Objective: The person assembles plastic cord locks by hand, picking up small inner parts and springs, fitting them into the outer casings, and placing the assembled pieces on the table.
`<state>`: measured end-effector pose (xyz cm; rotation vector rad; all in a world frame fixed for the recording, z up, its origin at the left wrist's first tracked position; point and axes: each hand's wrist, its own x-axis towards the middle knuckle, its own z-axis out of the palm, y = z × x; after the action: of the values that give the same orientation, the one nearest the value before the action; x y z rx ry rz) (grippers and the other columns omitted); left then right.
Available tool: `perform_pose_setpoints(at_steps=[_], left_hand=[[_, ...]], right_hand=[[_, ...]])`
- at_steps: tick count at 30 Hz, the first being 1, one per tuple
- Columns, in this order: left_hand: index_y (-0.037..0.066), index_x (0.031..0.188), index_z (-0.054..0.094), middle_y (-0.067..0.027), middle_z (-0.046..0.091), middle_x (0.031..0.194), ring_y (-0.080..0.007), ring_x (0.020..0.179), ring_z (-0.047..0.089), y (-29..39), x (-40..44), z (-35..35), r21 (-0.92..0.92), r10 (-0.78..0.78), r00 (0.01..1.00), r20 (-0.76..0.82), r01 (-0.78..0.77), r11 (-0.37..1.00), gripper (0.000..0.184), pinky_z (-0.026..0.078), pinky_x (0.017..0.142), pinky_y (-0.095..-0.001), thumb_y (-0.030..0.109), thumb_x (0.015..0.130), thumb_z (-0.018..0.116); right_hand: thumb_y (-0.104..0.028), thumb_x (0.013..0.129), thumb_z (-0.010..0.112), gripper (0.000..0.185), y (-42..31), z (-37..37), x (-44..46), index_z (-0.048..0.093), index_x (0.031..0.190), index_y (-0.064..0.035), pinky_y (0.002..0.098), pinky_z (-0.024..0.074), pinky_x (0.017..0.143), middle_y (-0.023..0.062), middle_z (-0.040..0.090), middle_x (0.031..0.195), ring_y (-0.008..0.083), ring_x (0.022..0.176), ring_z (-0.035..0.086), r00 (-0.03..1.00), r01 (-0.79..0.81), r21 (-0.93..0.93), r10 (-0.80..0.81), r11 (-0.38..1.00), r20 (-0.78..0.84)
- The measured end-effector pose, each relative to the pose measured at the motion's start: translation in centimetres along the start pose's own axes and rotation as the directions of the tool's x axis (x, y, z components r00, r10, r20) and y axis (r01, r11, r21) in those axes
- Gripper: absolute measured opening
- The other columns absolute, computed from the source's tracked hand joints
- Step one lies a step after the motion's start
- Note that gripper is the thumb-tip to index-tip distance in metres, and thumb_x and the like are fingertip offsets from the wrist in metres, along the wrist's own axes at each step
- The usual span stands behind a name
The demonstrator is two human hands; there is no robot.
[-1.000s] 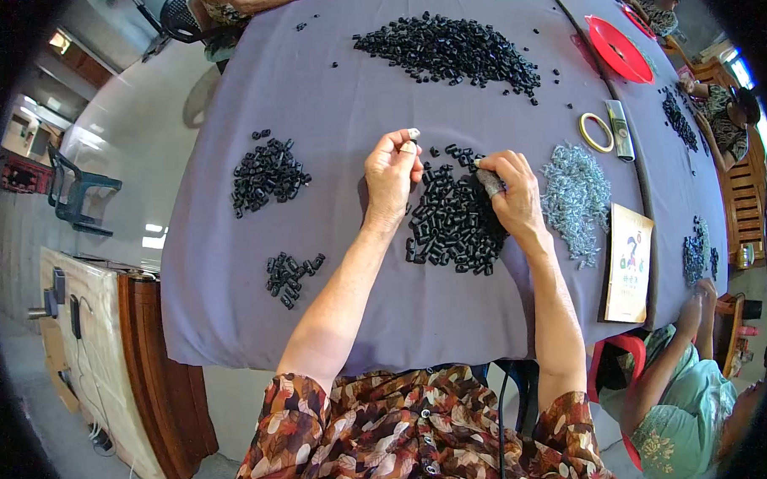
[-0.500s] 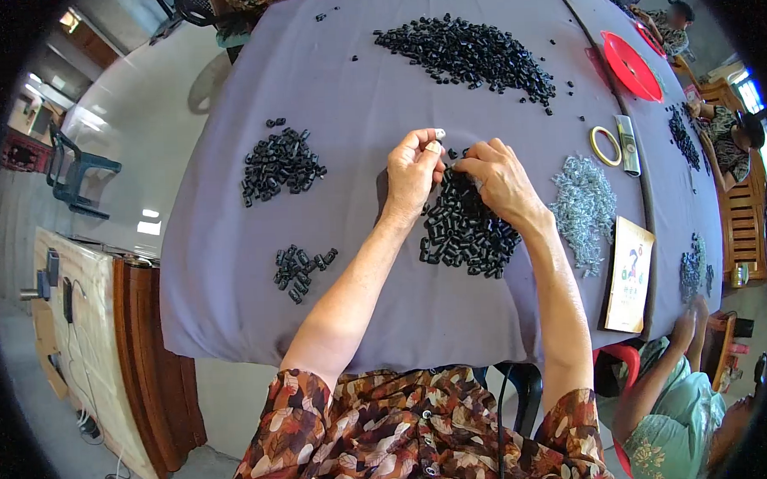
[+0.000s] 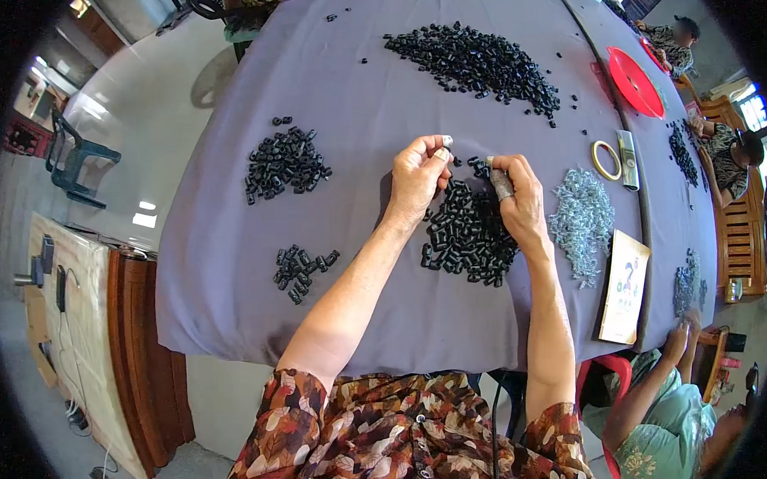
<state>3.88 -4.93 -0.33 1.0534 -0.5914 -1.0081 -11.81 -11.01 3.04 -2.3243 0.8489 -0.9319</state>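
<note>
In the head view, my left hand [image 3: 418, 177] is closed in a pinch, white wrapping on its fingertip. A small dark piece shows between its thumb and forefinger. To its right, my right hand [image 3: 520, 197] has its forefinger and thumb apart, the forefinger beside a few loose black pieces [image 3: 480, 166]. Grey wrapping covers one digit of that hand. Below both hands lies a pile of small black tube-like pieces [image 3: 464, 241], partly hidden by the right hand.
Other black heaps lie at the left [image 3: 286, 163], lower left [image 3: 298, 272] and far side [image 3: 479, 63]. To the right are a clear-piece pile [image 3: 582, 220], a booklet [image 3: 625, 288], a tape roll [image 3: 605, 160] and a red tray [image 3: 634, 81]. A person in green [image 3: 660, 424] sits nearby.
My right hand has drawn back to the right, away from the left hand, and its fingers have parted. The left hand stays pinched in nearly the same place. The view has shifted slightly.
</note>
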Motion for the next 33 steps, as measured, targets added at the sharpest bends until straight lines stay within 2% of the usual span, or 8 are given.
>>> perform_pose_setpoints(at_steps=[3,5,8,11,17,23,26,33], left_hand=[[0.000,0.103,0.056,-0.0046,0.058,0.080,-0.0042,0.059,0.050,0.3,-0.2,0.1,0.016,0.000,1.000,0.004,0.000,1.000,0.018,0.043,0.051,-0.0173,0.006,0.086,0.053],[0.000,0.102,0.057,-0.0048,0.059,0.080,-0.0042,0.059,0.050,0.4,-0.3,0.3,0.052,0.005,1.000,0.005,-0.006,0.999,0.018,0.043,0.051,-0.0173,0.006,0.086,0.054],[-0.001,0.101,0.058,-0.0051,0.060,0.080,-0.0043,0.059,0.050,0.8,-0.6,0.7,0.056,0.037,0.998,0.042,-0.040,0.998,0.017,0.044,0.052,-0.0173,0.005,0.085,0.055],[-0.001,0.100,0.058,-0.0056,0.060,0.081,-0.0047,0.059,0.051,1.1,-1.0,1.1,0.017,0.051,0.993,0.110,-0.053,0.998,0.017,0.044,0.052,-0.0175,0.004,0.084,0.056],[-0.002,0.100,0.058,-0.0060,0.061,0.081,-0.0056,0.060,0.051,0.6,-1.6,1.7,0.005,0.015,0.981,0.194,-0.016,1.000,0.017,0.044,0.053,-0.0181,0.003,0.084,0.057],[-0.002,0.099,0.059,-0.0031,0.060,0.080,-0.0052,0.061,0.051,0.4,-1.9,1.8,0.052,0.003,0.976,0.216,-0.015,0.999,0.016,0.044,0.054,-0.0176,0.002,0.083,0.058],[-0.002,0.099,0.060,-0.0026,0.060,0.078,-0.0052,0.060,0.051,0.2,-2.0,2.0,0.026,-0.001,0.976,0.217,-0.004,1.000,0.017,0.044,0.054,-0.0177,0.001,0.082,0.058],[-0.001,0.095,0.060,-0.0030,0.060,0.077,-0.0059,0.059,0.052,0.2,-2.2,2.2,-0.037,0.015,0.970,0.242,-0.007,0.999,0.013,0.044,0.053,-0.0181,0.002,0.082,0.059]], right_hand=[[0.002,0.080,0.050,0.019,-0.4,-0.2,-0.3,0.057,0.098,-0.0002,0.0269,0.0425,0.069,0.0072,0.057,0.084,0.0167,0.073,0.053,0.977,-0.210,0.242,0.209,0.947,0.027],[-0.002,0.084,0.051,0.016,-0.9,-0.5,-0.3,0.058,0.099,-0.0008,0.0227,0.0414,0.066,0.0037,0.057,0.082,0.0099,0.069,0.051,0.921,-0.383,0.399,0.379,0.833,0.093],[-0.006,0.087,0.052,0.017,-0.5,-1.0,-0.3,0.058,0.101,-0.0007,0.0197,0.0405,0.066,0.0012,0.055,0.081,0.0061,0.069,0.049,0.915,-0.391,0.503,0.384,0.771,0.123],[-0.005,0.087,0.051,0.017,-0.1,-1.2,-0.4,0.058,0.102,0.0007,0.0204,0.0414,0.065,0.0019,0.055,0.082,0.0072,0.070,0.050,0.911,-0.395,0.644,0.370,0.655,0.181],[-0.005,0.088,0.050,0.017,1.1,-1.2,-0.6,0.057,0.102,0.0007,0.0210,0.0434,0.067,0.0019,0.055,0.082,0.0081,0.070,0.051,0.894,-0.442,0.648,0.361,0.620,0.264],[-0.001,0.084,0.055,0.018,0.2,-1.2,-0.6,0.056,0.102,0.0015,0.0227,0.0476,0.067,0.0045,0.061,0.084,0.0102,0.071,0.057,0.931,-0.344,0.657,0.336,0.670,0.145],[0.001,0.082,0.057,0.020,-1.2,-1.4,-0.4,0.057,0.102,0.0016,0.0228,0.0482,0.066,0.0050,0.063,0.083,0.0105,0.070,0.059,0.925,-0.353,0.597,0.366,0.721,0.105],[0.001,0.082,0.056,0.015,-0.9,-1.0,-0.7,0.059,0.097,0.0004,0.0219,0.0468,0.063,0.0030,0.062,0.079,0.0084,0.066,0.056,0.932,-0.340,0.576,0.348,0.743,0.101]])
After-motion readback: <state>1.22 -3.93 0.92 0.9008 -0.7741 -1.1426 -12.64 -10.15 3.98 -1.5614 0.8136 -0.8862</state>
